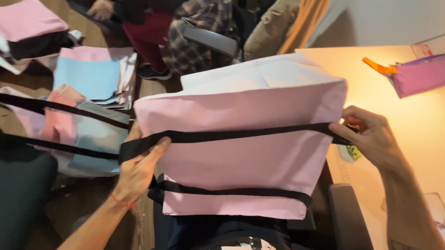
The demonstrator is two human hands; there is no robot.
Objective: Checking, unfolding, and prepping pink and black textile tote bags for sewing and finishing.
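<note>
Left hand: fingers closed round the black webbing strap, thumb laid along its upper edge, gripping at the left side of the pink fabric bag. A thin red band sits at this wrist.

Right hand: fingers pinched shut on the same strap at the bag's right edge, knuckles toward the camera. A small yellow-green object shows just below this hand; its kind cannot be determined.

The strap runs taut between the two hands, lying flat across the upper front of the bag, and carries on past the left hand toward the left edge of the view.

The bag is held up between the hands, above the person's lap. It is pale pink, smooth cloth, roughly rectangular, with a folded white lining or panel showing at its top. A second black strap crosses the lower front, parallel to the first.

Left of the bag, a pile of pink and light-blue fabric pieces lies on the wooden surface, with further black straps over it. To the right, a purple pouch with an orange tab rests on a pale surface. Other people are seated at the top of the view.
</note>
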